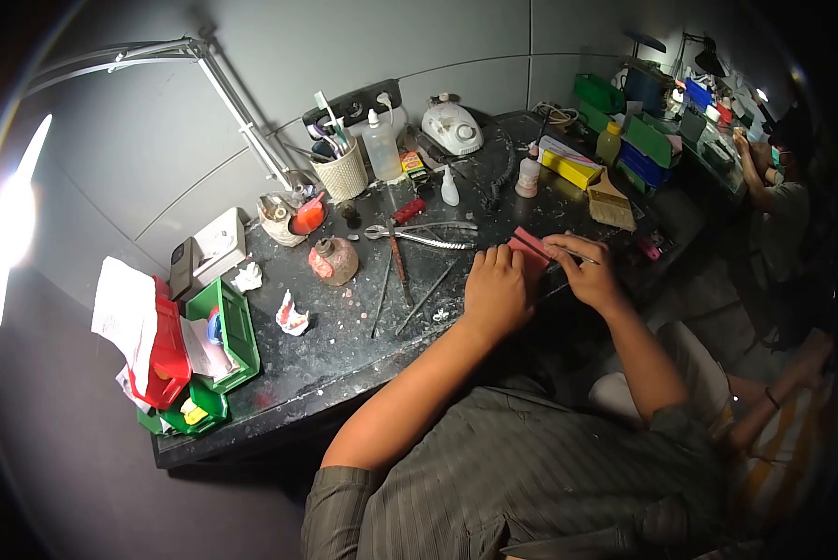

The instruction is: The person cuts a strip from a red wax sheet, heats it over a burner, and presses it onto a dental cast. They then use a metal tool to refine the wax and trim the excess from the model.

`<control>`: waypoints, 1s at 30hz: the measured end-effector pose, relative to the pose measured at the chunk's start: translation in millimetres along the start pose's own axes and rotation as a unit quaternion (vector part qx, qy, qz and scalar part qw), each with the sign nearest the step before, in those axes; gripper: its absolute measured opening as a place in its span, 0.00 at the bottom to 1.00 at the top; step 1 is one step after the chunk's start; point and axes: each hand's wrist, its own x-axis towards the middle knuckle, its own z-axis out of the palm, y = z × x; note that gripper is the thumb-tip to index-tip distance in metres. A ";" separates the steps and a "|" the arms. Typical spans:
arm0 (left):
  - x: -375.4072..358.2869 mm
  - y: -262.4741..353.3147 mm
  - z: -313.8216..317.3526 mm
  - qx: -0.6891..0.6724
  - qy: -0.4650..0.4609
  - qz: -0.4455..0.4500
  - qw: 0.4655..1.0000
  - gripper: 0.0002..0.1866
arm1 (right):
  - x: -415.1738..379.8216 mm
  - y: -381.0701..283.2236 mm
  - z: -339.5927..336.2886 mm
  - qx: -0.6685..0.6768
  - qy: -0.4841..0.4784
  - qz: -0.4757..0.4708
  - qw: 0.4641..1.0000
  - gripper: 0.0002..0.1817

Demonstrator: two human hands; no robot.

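Observation:
My left hand (499, 291) rests near the bench's front edge, its bent fingers pressed on a pink wax sheet (535, 265). A dark strip crosses the sheet near its upper end. Pinched in my right hand (594, 276) is a thin metal tool (582, 257), its tip at the sheet's right side. To the left of my hands lie metal pliers (428, 237), a red-brown handled knife (398, 266) and two thin rods. A white and pink denture model (292, 315) sits farther left on the bench.
A round burner-like bottle (333, 261), a woven cup (342, 172) of brushes and a squeeze bottle (381, 147) stand behind. Green bins (241, 341) are at left; a wide brush (611, 203) lies at right. Another person (778, 205) sits at the far right.

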 end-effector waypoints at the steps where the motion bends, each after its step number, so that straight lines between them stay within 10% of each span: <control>1: -2.3 -0.6 -1.6 -0.007 0.009 0.010 1.000 0.24 | 1.7 0.7 2.2 -0.014 0.009 0.017 1.000 0.08; 30: -7.5 1.5 -9.2 -0.075 0.052 -0.045 0.995 0.20 | 7.7 -21.4 33.0 0.034 0.101 0.033 0.994 0.07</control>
